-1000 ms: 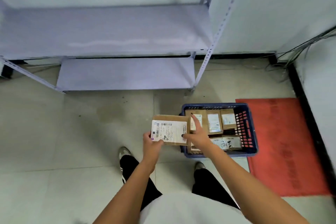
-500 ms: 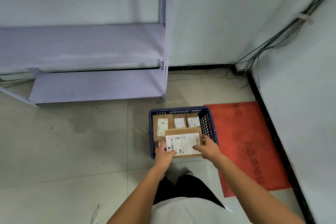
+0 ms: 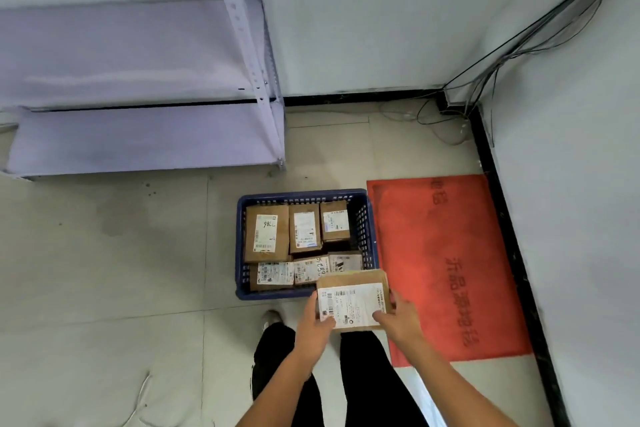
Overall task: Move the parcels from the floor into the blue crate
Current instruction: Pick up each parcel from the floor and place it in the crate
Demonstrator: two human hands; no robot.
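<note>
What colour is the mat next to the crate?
Red, with darker writing on it. The mat shows best in the head view.

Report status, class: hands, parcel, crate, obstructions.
Left hand and right hand both gripping held parcel. Parcel above blue crate's near right corner. Crate holds six parcels. Nothing in the way.

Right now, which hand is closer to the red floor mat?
Right. The right hand grips the brown cardboard parcel's right edge, at the red floor mat's left border in this view. The left hand holds the parcel's opposite edge, farther from the mat.
</note>
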